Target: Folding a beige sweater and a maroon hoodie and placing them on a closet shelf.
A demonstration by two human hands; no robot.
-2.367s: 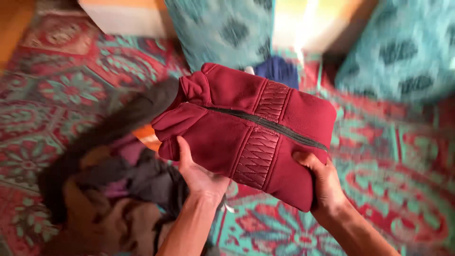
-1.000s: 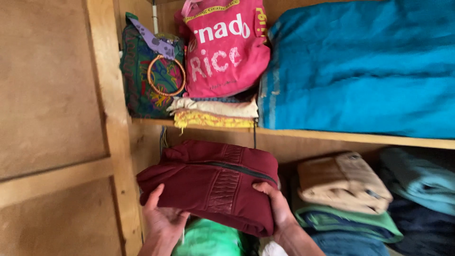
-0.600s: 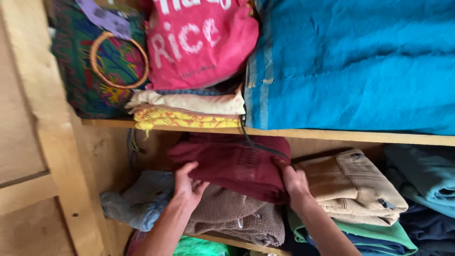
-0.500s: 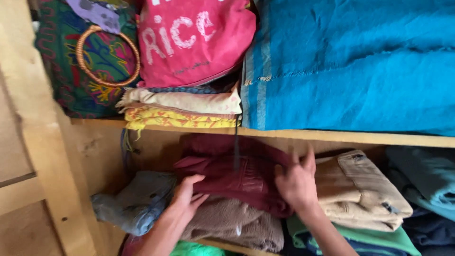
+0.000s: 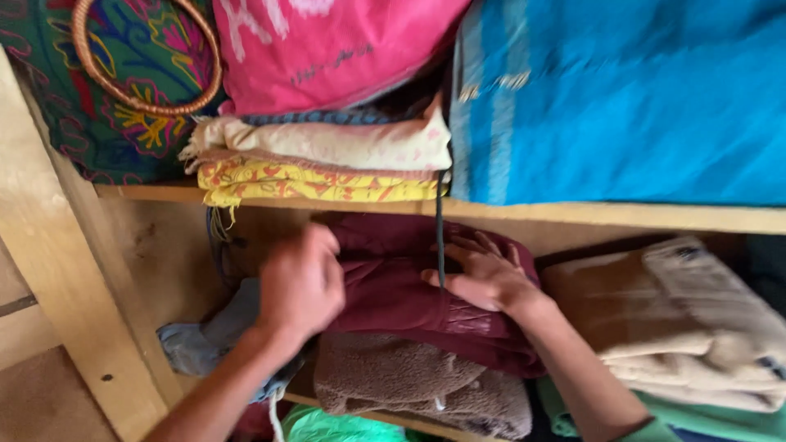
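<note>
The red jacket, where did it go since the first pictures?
The folded red jacket went from being held over the patterned rug into the lower shelf, on top of the brown fleece. The left hand and right hand no longer carry it from below; they now rest on top of it, pressing it in. The yellow folded cloths, pink bag and blue blanket stayed put.
</note>
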